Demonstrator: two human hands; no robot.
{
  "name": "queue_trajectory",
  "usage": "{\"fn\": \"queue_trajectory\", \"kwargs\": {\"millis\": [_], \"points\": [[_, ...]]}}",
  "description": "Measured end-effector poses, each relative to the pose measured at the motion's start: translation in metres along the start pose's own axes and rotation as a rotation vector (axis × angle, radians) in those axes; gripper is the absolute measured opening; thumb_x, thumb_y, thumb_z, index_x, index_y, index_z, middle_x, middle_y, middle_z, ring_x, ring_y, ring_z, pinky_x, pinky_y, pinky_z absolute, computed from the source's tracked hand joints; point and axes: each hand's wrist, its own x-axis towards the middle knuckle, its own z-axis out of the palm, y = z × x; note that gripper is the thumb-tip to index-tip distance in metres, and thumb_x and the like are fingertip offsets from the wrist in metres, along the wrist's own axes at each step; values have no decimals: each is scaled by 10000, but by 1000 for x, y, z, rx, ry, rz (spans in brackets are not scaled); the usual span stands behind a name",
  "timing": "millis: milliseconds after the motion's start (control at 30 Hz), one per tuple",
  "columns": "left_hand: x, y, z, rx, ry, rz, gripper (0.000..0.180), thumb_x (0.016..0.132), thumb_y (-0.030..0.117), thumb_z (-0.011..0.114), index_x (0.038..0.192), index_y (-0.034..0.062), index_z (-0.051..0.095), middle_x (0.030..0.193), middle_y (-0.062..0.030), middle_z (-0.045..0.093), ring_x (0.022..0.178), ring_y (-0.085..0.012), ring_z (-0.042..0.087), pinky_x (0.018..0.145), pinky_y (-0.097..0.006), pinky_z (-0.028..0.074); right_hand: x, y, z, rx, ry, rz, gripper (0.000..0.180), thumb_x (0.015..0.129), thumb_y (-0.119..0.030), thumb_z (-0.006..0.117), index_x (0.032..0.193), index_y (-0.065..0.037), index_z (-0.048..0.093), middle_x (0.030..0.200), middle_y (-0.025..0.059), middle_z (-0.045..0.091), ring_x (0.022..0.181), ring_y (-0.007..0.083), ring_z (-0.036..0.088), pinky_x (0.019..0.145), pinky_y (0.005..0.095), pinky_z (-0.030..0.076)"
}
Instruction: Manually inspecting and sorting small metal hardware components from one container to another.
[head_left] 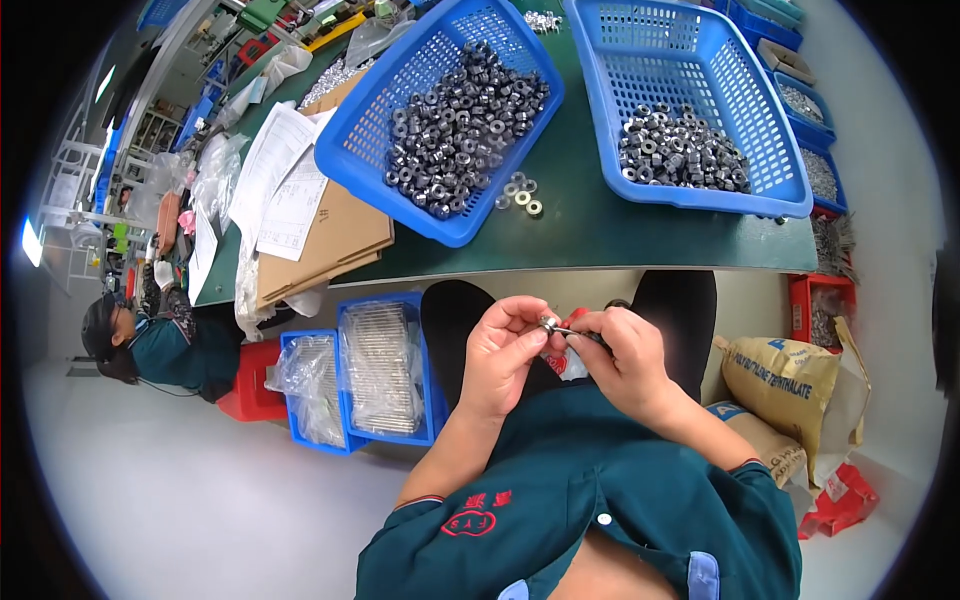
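In front of my lap, my left hand [503, 355] pinches a small metal ring-like part [548, 323] between thumb and fingers. My right hand [628, 362] is closed on a thin dark tool [580, 335], whose narrow metal tip reaches to the small part. The tool's exact kind is too small to make out. On the green table [540, 252] ahead, a blue basket [345, 165] holds a heap of dark metal ring-shaped pieces [450, 130]. To its right, a second blue basket [700, 203] has a smaller heap of similar pieces [680, 150].
A few loose rings [522, 198] lie between the baskets. Cardboard [330, 235] and papers [275, 170] cover the table's left. Below stand blue crates [430, 400] of bagged metal rods. Sacks [785, 380] lie at right. A co-worker [170, 345] sits at far left.
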Motion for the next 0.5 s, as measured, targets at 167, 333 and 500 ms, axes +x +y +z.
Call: {"fn": "queue_trajectory", "kwargs": {"millis": [167, 333, 500], "points": [[-11, -3, 2, 218, -4, 82, 302, 879, -80, 554, 1171, -17, 514, 1030, -121, 623, 852, -181, 652, 801, -310, 548, -8, -2, -3, -128, -27, -44, 149, 723, 4, 713, 821, -29, 605, 700, 77, 584, 585, 252, 564, 523, 331, 455], [-22, -4, 11, 454, 5, 131, 298, 904, -77, 543, 1197, -37, 505, 1022, -111, 624, 877, -160, 651, 787, -285, 555, -12, -11, -8, -269, -52, -117, 117, 727, -6, 709, 793, -29, 615, 680, 72, 581, 586, 254, 568, 535, 321, 462], [-22, -5, 13, 591, 1, 213, 315, 894, -95, 549, 1202, -36, 524, 993, -101, 632, 853, -149, 650, 769, -272, 554, -27, -8, 0, 335, -99, 500, 86, 843, -75, 666, 820, -3, 625, 634, 19, 560, 530, 155, 524, 489, 259, 412]]}}
